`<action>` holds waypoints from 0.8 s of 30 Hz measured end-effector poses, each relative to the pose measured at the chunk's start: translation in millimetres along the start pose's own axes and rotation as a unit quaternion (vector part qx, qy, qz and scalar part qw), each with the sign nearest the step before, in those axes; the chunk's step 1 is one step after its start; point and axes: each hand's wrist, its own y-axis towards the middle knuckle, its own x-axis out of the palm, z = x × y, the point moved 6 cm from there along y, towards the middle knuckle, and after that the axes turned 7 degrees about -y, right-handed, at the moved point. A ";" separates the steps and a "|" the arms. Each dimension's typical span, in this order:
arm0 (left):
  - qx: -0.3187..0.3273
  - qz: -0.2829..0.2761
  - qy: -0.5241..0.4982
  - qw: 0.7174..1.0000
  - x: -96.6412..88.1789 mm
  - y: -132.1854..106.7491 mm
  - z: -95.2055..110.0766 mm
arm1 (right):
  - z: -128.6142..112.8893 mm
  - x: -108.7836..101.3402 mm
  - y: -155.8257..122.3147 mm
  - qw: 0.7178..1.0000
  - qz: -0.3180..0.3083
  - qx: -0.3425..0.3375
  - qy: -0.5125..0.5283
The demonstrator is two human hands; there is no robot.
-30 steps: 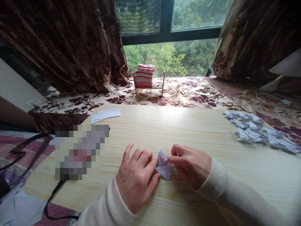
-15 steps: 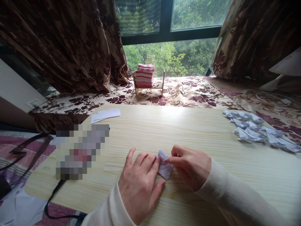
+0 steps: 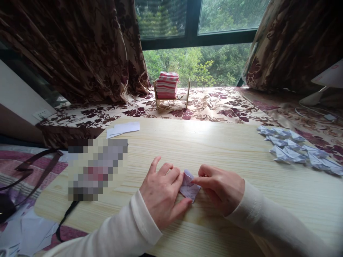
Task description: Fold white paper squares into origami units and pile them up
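Observation:
A small folded paper (image 3: 190, 191) with printed lines lies on the wooden table, its upper flap curling upward. My left hand (image 3: 163, 192) rests palm down on its left side, fingers spread. The left index finger touches the paper's left edge, and the thumb tip is at its lower corner. From the other side, my right hand (image 3: 222, 187) has its index fingertip on the flap and the other fingers curled in. The right thumb is mostly hidden beneath that hand. Several folded white paper pieces (image 3: 291, 144) stand in rows at the table's right.
Flat paper strips (image 3: 123, 129) lie at the table's back left. Nearer is a pixelated object (image 3: 99, 171) with a black strap. Loose papers (image 3: 34, 232) lie at lower left. A small wooden rack (image 3: 171, 99) with striped cloths stands by the window, and a lamp (image 3: 331, 76) at right.
My left thumb has come in against the paper's lower corner. The curled flap looks flatter under my right index finger. The whole view has shifted slightly.

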 end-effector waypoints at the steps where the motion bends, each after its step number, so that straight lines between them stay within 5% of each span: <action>1: 0.011 -0.002 0.006 1.000 -0.5 0.9 0.0 | -0.1 0.2 0.1 1.000 0.000 -0.001 0.001; 9: 0.072 0.014 0.064 0.995 -7.0 -7.1 -3.5 | -1.5 -0.2 1.9 1.000 -0.003 0.018 -0.016; 15: 0.028 0.076 0.022 0.997 -17.2 -25.8 13.7 | -0.2 -0.4 2.4 1.000 0.024 0.016 0.000; 24: -0.017 0.053 0.001 0.998 1.2 -27.0 21.5 | 8.3 0.8 0.4 0.996 0.070 -0.012 0.049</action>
